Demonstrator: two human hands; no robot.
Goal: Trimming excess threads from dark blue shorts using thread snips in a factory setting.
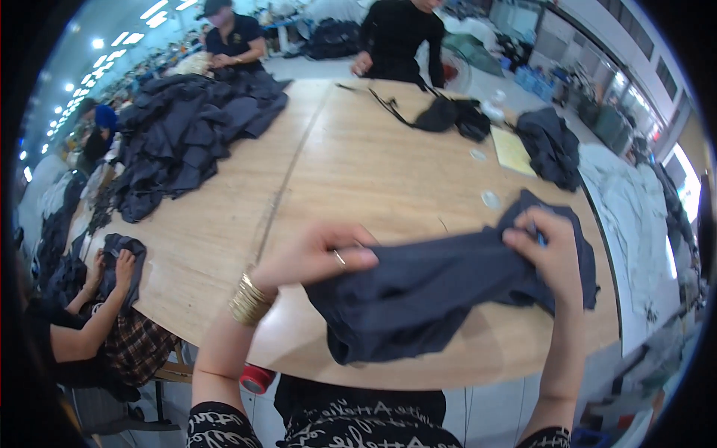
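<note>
Stretched between my two hands is a dark grey garment piece (411, 287), its near part hanging down in folds above the wooden table (224, 224). My left hand (328, 254), with a ring and gold bangles on the wrist, pinches the upper left edge between thumb and fingers. At the other end my right hand (544, 243) grips the cloth, and a small bluish item shows by its fingers, too small to name. More of the dark fabric spreads on the table beneath and beyond my right hand.
A large heap of dark garments (179, 119) covers the far left. Toward the far right lie a black bag (441, 116), a yellow pad (511, 151) and a bunched dark cloth (549, 142). Two people stand across the table; another person's hands (112, 269) handle dark cloth at left.
</note>
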